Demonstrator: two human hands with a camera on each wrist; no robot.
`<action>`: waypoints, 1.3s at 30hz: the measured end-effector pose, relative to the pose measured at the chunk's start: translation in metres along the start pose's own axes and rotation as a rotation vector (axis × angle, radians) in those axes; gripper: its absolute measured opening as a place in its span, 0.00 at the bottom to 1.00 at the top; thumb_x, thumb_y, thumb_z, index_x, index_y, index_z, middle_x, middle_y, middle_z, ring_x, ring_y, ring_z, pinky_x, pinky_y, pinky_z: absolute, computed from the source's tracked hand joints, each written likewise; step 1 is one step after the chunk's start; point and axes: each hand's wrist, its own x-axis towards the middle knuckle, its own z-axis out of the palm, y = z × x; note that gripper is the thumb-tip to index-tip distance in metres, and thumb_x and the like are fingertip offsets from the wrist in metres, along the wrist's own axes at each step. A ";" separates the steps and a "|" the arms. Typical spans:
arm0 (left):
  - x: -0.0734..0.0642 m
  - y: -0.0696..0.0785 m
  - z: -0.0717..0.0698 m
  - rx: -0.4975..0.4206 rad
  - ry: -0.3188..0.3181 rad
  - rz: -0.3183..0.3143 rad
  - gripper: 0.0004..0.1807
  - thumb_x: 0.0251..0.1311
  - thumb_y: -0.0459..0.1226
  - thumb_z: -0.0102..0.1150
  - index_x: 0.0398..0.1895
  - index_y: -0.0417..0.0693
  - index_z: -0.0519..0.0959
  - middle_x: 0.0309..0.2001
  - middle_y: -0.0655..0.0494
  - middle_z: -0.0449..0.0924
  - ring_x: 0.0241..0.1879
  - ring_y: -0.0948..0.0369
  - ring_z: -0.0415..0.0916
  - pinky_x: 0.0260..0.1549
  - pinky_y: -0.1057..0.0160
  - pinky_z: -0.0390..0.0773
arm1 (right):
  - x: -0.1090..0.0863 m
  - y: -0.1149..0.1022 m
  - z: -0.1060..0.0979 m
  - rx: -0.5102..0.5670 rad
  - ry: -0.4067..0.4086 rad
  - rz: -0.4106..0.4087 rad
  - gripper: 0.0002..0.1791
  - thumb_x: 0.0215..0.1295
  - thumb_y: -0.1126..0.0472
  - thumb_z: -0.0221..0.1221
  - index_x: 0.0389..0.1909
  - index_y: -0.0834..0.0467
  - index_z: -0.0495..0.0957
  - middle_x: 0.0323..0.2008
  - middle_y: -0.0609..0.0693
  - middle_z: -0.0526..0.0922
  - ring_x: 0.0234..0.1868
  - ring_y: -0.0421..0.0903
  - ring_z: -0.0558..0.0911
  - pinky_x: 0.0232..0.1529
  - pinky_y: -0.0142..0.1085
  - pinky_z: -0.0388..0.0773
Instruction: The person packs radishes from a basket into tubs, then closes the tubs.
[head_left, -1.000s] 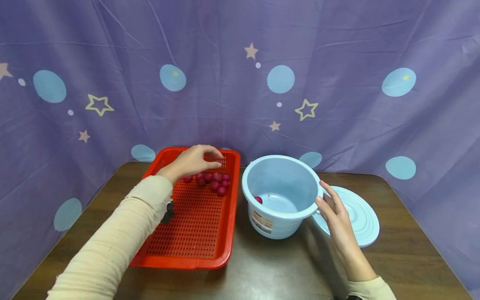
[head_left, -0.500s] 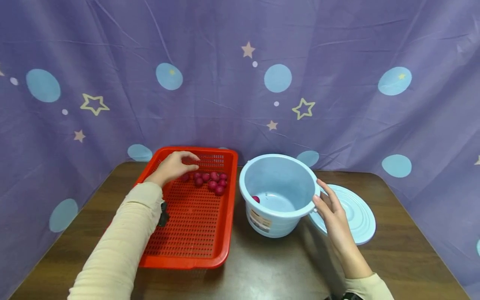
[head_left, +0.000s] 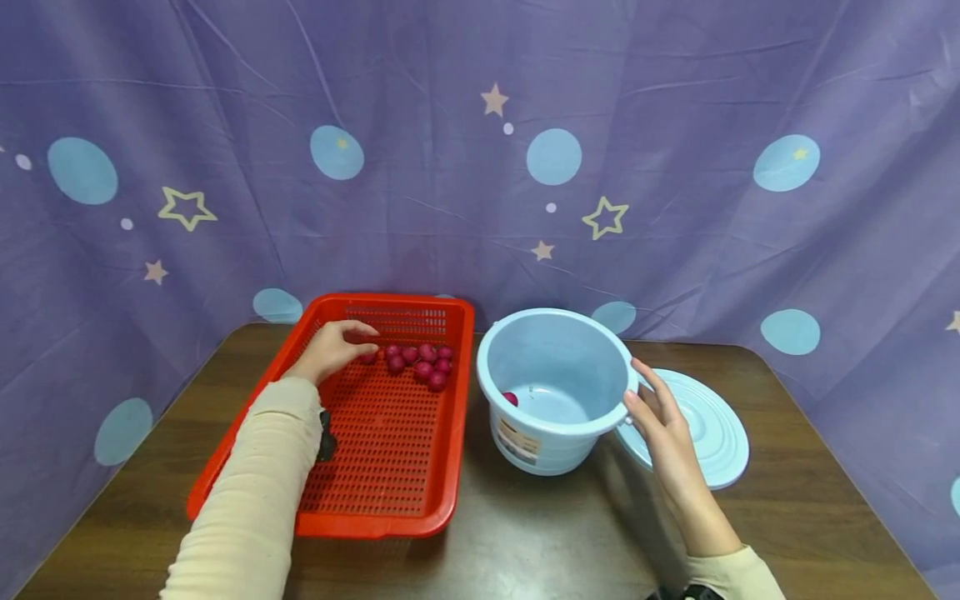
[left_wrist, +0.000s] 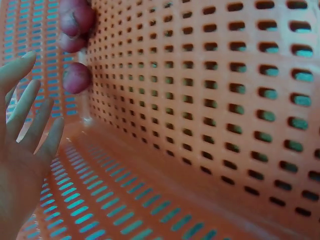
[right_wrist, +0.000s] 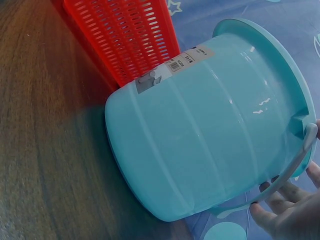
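Small red onions lie at the far end of a red perforated plastic basket. My left hand reaches in over them with thumb and fingers apart, holding nothing. In the left wrist view its fingers are spread, and the closest onion sits just beyond the fingertips. A light blue bucket stands right of the basket, one onion showing at its bottom left. My right hand grips the bucket's right rim. In the right wrist view the hand's fingers are at the bucket's handle.
A round light blue lid lies on the brown wooden table, behind my right hand. A purple curtain with stars and dots hangs along the table's back edge. The bucket bears a paper label.
My left hand has moved left and down toward the onions in the basket, fingers still apart. My right hand keeps its place on the bucket's rim. The view has turned slightly.
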 end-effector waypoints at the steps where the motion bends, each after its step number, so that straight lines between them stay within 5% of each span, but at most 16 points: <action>1: 0.000 -0.002 0.001 -0.003 0.000 -0.001 0.19 0.62 0.34 0.64 0.55 0.35 0.79 0.57 0.34 0.76 0.58 0.41 0.71 0.58 0.42 0.68 | 0.000 0.000 0.000 -0.002 0.000 0.001 0.31 0.77 0.56 0.50 0.77 0.53 0.55 0.74 0.58 0.57 0.69 0.47 0.63 0.57 0.25 0.66; 14: 0.005 -0.025 0.014 0.080 -0.055 -0.018 0.20 0.61 0.34 0.65 0.54 0.35 0.79 0.50 0.36 0.80 0.49 0.43 0.76 0.52 0.46 0.72 | -0.001 0.007 0.003 -0.034 -0.001 0.005 0.31 0.76 0.54 0.51 0.76 0.51 0.56 0.74 0.58 0.58 0.71 0.50 0.62 0.56 0.25 0.67; 22: 0.007 -0.033 0.021 0.150 -0.041 0.037 0.19 0.54 0.28 0.66 0.51 0.33 0.80 0.49 0.32 0.77 0.51 0.40 0.71 0.54 0.43 0.69 | -0.002 0.007 0.005 -0.052 -0.001 0.003 0.31 0.76 0.54 0.51 0.76 0.52 0.56 0.74 0.58 0.57 0.73 0.50 0.59 0.56 0.25 0.66; 29: 0.008 -0.029 0.020 0.139 -0.051 0.013 0.18 0.54 0.29 0.66 0.49 0.32 0.80 0.43 0.37 0.79 0.44 0.45 0.74 0.49 0.47 0.72 | -0.002 0.005 0.005 -0.045 0.002 -0.013 0.30 0.77 0.54 0.51 0.76 0.51 0.57 0.73 0.59 0.59 0.70 0.49 0.63 0.55 0.26 0.67; 39: 0.018 -0.012 0.012 0.108 -0.076 0.062 0.17 0.52 0.32 0.73 0.43 0.34 0.79 0.37 0.43 0.78 0.37 0.51 0.73 0.40 0.56 0.72 | 0.001 0.003 0.000 -0.049 0.018 -0.018 0.30 0.77 0.54 0.51 0.76 0.51 0.57 0.73 0.59 0.60 0.69 0.49 0.64 0.56 0.25 0.67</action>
